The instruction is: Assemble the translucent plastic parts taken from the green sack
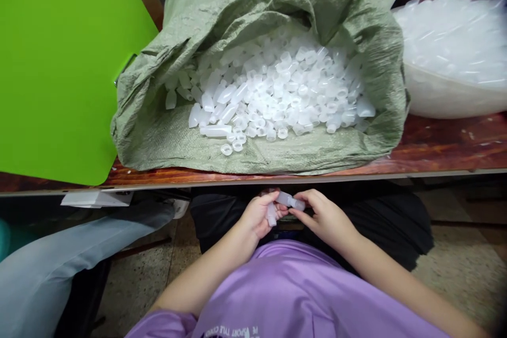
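Both hands meet just below the table's front edge, over my lap. My left hand [259, 215] is closed round small translucent plastic bottles [271, 215]. My right hand [322, 215] pinches one more small translucent bottle [290, 200], its tip touching the left hand's fingers. On the table above lies an open green woven sack [166, 132] heaped with several of the same white plastic bottles [277, 90].
A wooden table [455, 142] carries the sack. A bright green board [55, 63] covers the left side. A white bowl [451, 95] heaped with clear plastic parts stands at the right. Another person's grey trouser leg [59, 259] is at the lower left.
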`<act>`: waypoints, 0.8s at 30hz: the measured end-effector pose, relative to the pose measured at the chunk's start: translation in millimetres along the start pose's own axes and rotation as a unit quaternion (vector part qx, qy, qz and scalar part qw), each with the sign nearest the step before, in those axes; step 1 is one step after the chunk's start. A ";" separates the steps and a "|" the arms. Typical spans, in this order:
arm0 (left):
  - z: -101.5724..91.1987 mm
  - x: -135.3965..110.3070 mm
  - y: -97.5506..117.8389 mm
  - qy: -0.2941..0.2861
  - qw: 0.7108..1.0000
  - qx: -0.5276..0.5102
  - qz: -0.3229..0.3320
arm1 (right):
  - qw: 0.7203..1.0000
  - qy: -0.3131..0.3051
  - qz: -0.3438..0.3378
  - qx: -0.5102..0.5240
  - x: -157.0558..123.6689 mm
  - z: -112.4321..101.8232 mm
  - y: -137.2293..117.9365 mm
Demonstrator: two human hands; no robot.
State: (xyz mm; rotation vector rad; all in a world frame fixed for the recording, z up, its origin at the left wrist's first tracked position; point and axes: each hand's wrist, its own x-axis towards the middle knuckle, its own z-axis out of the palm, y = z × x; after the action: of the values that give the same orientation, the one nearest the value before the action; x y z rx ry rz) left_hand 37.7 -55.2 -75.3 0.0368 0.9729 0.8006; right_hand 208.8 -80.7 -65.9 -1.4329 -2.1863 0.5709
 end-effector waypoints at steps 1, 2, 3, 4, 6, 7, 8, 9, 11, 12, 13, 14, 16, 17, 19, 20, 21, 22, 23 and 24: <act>-0.2 -0.9 -0.2 -0.004 1.000 0.008 -0.001 | 1.000 0.018 -0.023 0.007 -1.2 2.5 0.9; -0.5 -1.8 -0.2 -0.008 1.000 0.021 0.002 | 0.998 0.036 -0.059 0.000 -2.7 3.8 2.2; -0.9 -2.5 -0.2 -0.012 0.999 0.037 0.011 | 0.993 0.049 -0.103 -0.017 -4.6 4.4 3.9; -1.1 -3.1 -0.4 -0.014 0.998 0.055 0.021 | 0.987 0.057 -0.148 -0.037 -6.7 4.5 6.1; -1.0 -3.6 -1.0 -0.011 0.996 0.082 0.040 | 0.973 0.055 -0.216 -0.066 -10.2 4.3 11.4; -0.6 -3.6 -1.5 -0.004 0.996 0.086 0.037 | 0.970 0.048 -0.227 -0.069 -10.9 4.4 14.1; 0.0 -3.4 -2.0 0.009 0.996 0.082 0.026 | 0.972 0.038 -0.222 -0.066 -10.7 4.8 16.3; 0.6 -3.0 -2.7 0.026 0.997 0.073 0.008 | 0.977 0.027 -0.202 -0.055 -9.5 5.5 18.0; 1.9 -2.2 -4.2 0.057 0.997 0.052 -0.021 | 0.993 0.010 -0.120 -0.004 -4.9 8.5 18.9; 2.4 -1.9 -5.2 0.068 0.996 0.046 -0.023 | 0.998 -0.001 -0.050 0.044 -2.1 10.8 18.2; 2.8 -1.7 -6.2 0.075 0.996 0.047 -0.013 | 0.994 -0.018 0.032 0.101 0.5 13.7 17.0; 3.2 -1.5 -7.4 0.076 0.996 0.052 0.005 | 0.980 -0.039 0.115 0.156 2.6 17.1 15.5; 3.9 -1.2 -9.6 0.064 0.994 0.073 0.050 | 0.939 -0.082 0.238 0.233 4.2 24.6 13.0; 4.4 -0.9 -10.4 0.058 0.993 0.082 0.070 | 0.925 -0.097 0.269 0.249 3.7 27.9 12.3; 5.2 0.2 -11.2 0.061 0.990 0.083 0.092 | 0.920 -0.101 0.285 0.248 0.8 32.3 12.3; 5.5 1.1 -11.1 0.071 0.990 0.078 0.094 | 0.923 -0.084 0.288 0.241 -1.2 33.0 12.8; 5.5 2.0 -10.8 0.085 0.990 0.072 0.092 | 0.930 -0.059 0.281 0.231 -3.2 32.8 13.6; 5.4 3.0 -10.4 0.097 0.989 0.066 0.088 | 0.938 -0.033 0.266 0.221 -4.9 31.9 14.4; 5.2 4.0 -10.1 0.105 0.989 0.064 0.084 | 0.945 -0.015 0.249 0.213 -6.3 30.7 15.3; 4.7 4.8 -10.0 0.109 0.989 0.063 0.080 | 0.949 -0.007 0.233 0.210 -7.4 29.5 16.1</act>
State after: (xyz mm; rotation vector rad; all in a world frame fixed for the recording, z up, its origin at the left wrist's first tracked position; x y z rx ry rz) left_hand 48.6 -57.9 -79.7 0.1411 1.2387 0.9019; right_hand 205.9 -84.2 -100.0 -1.6941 -1.5899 1.1346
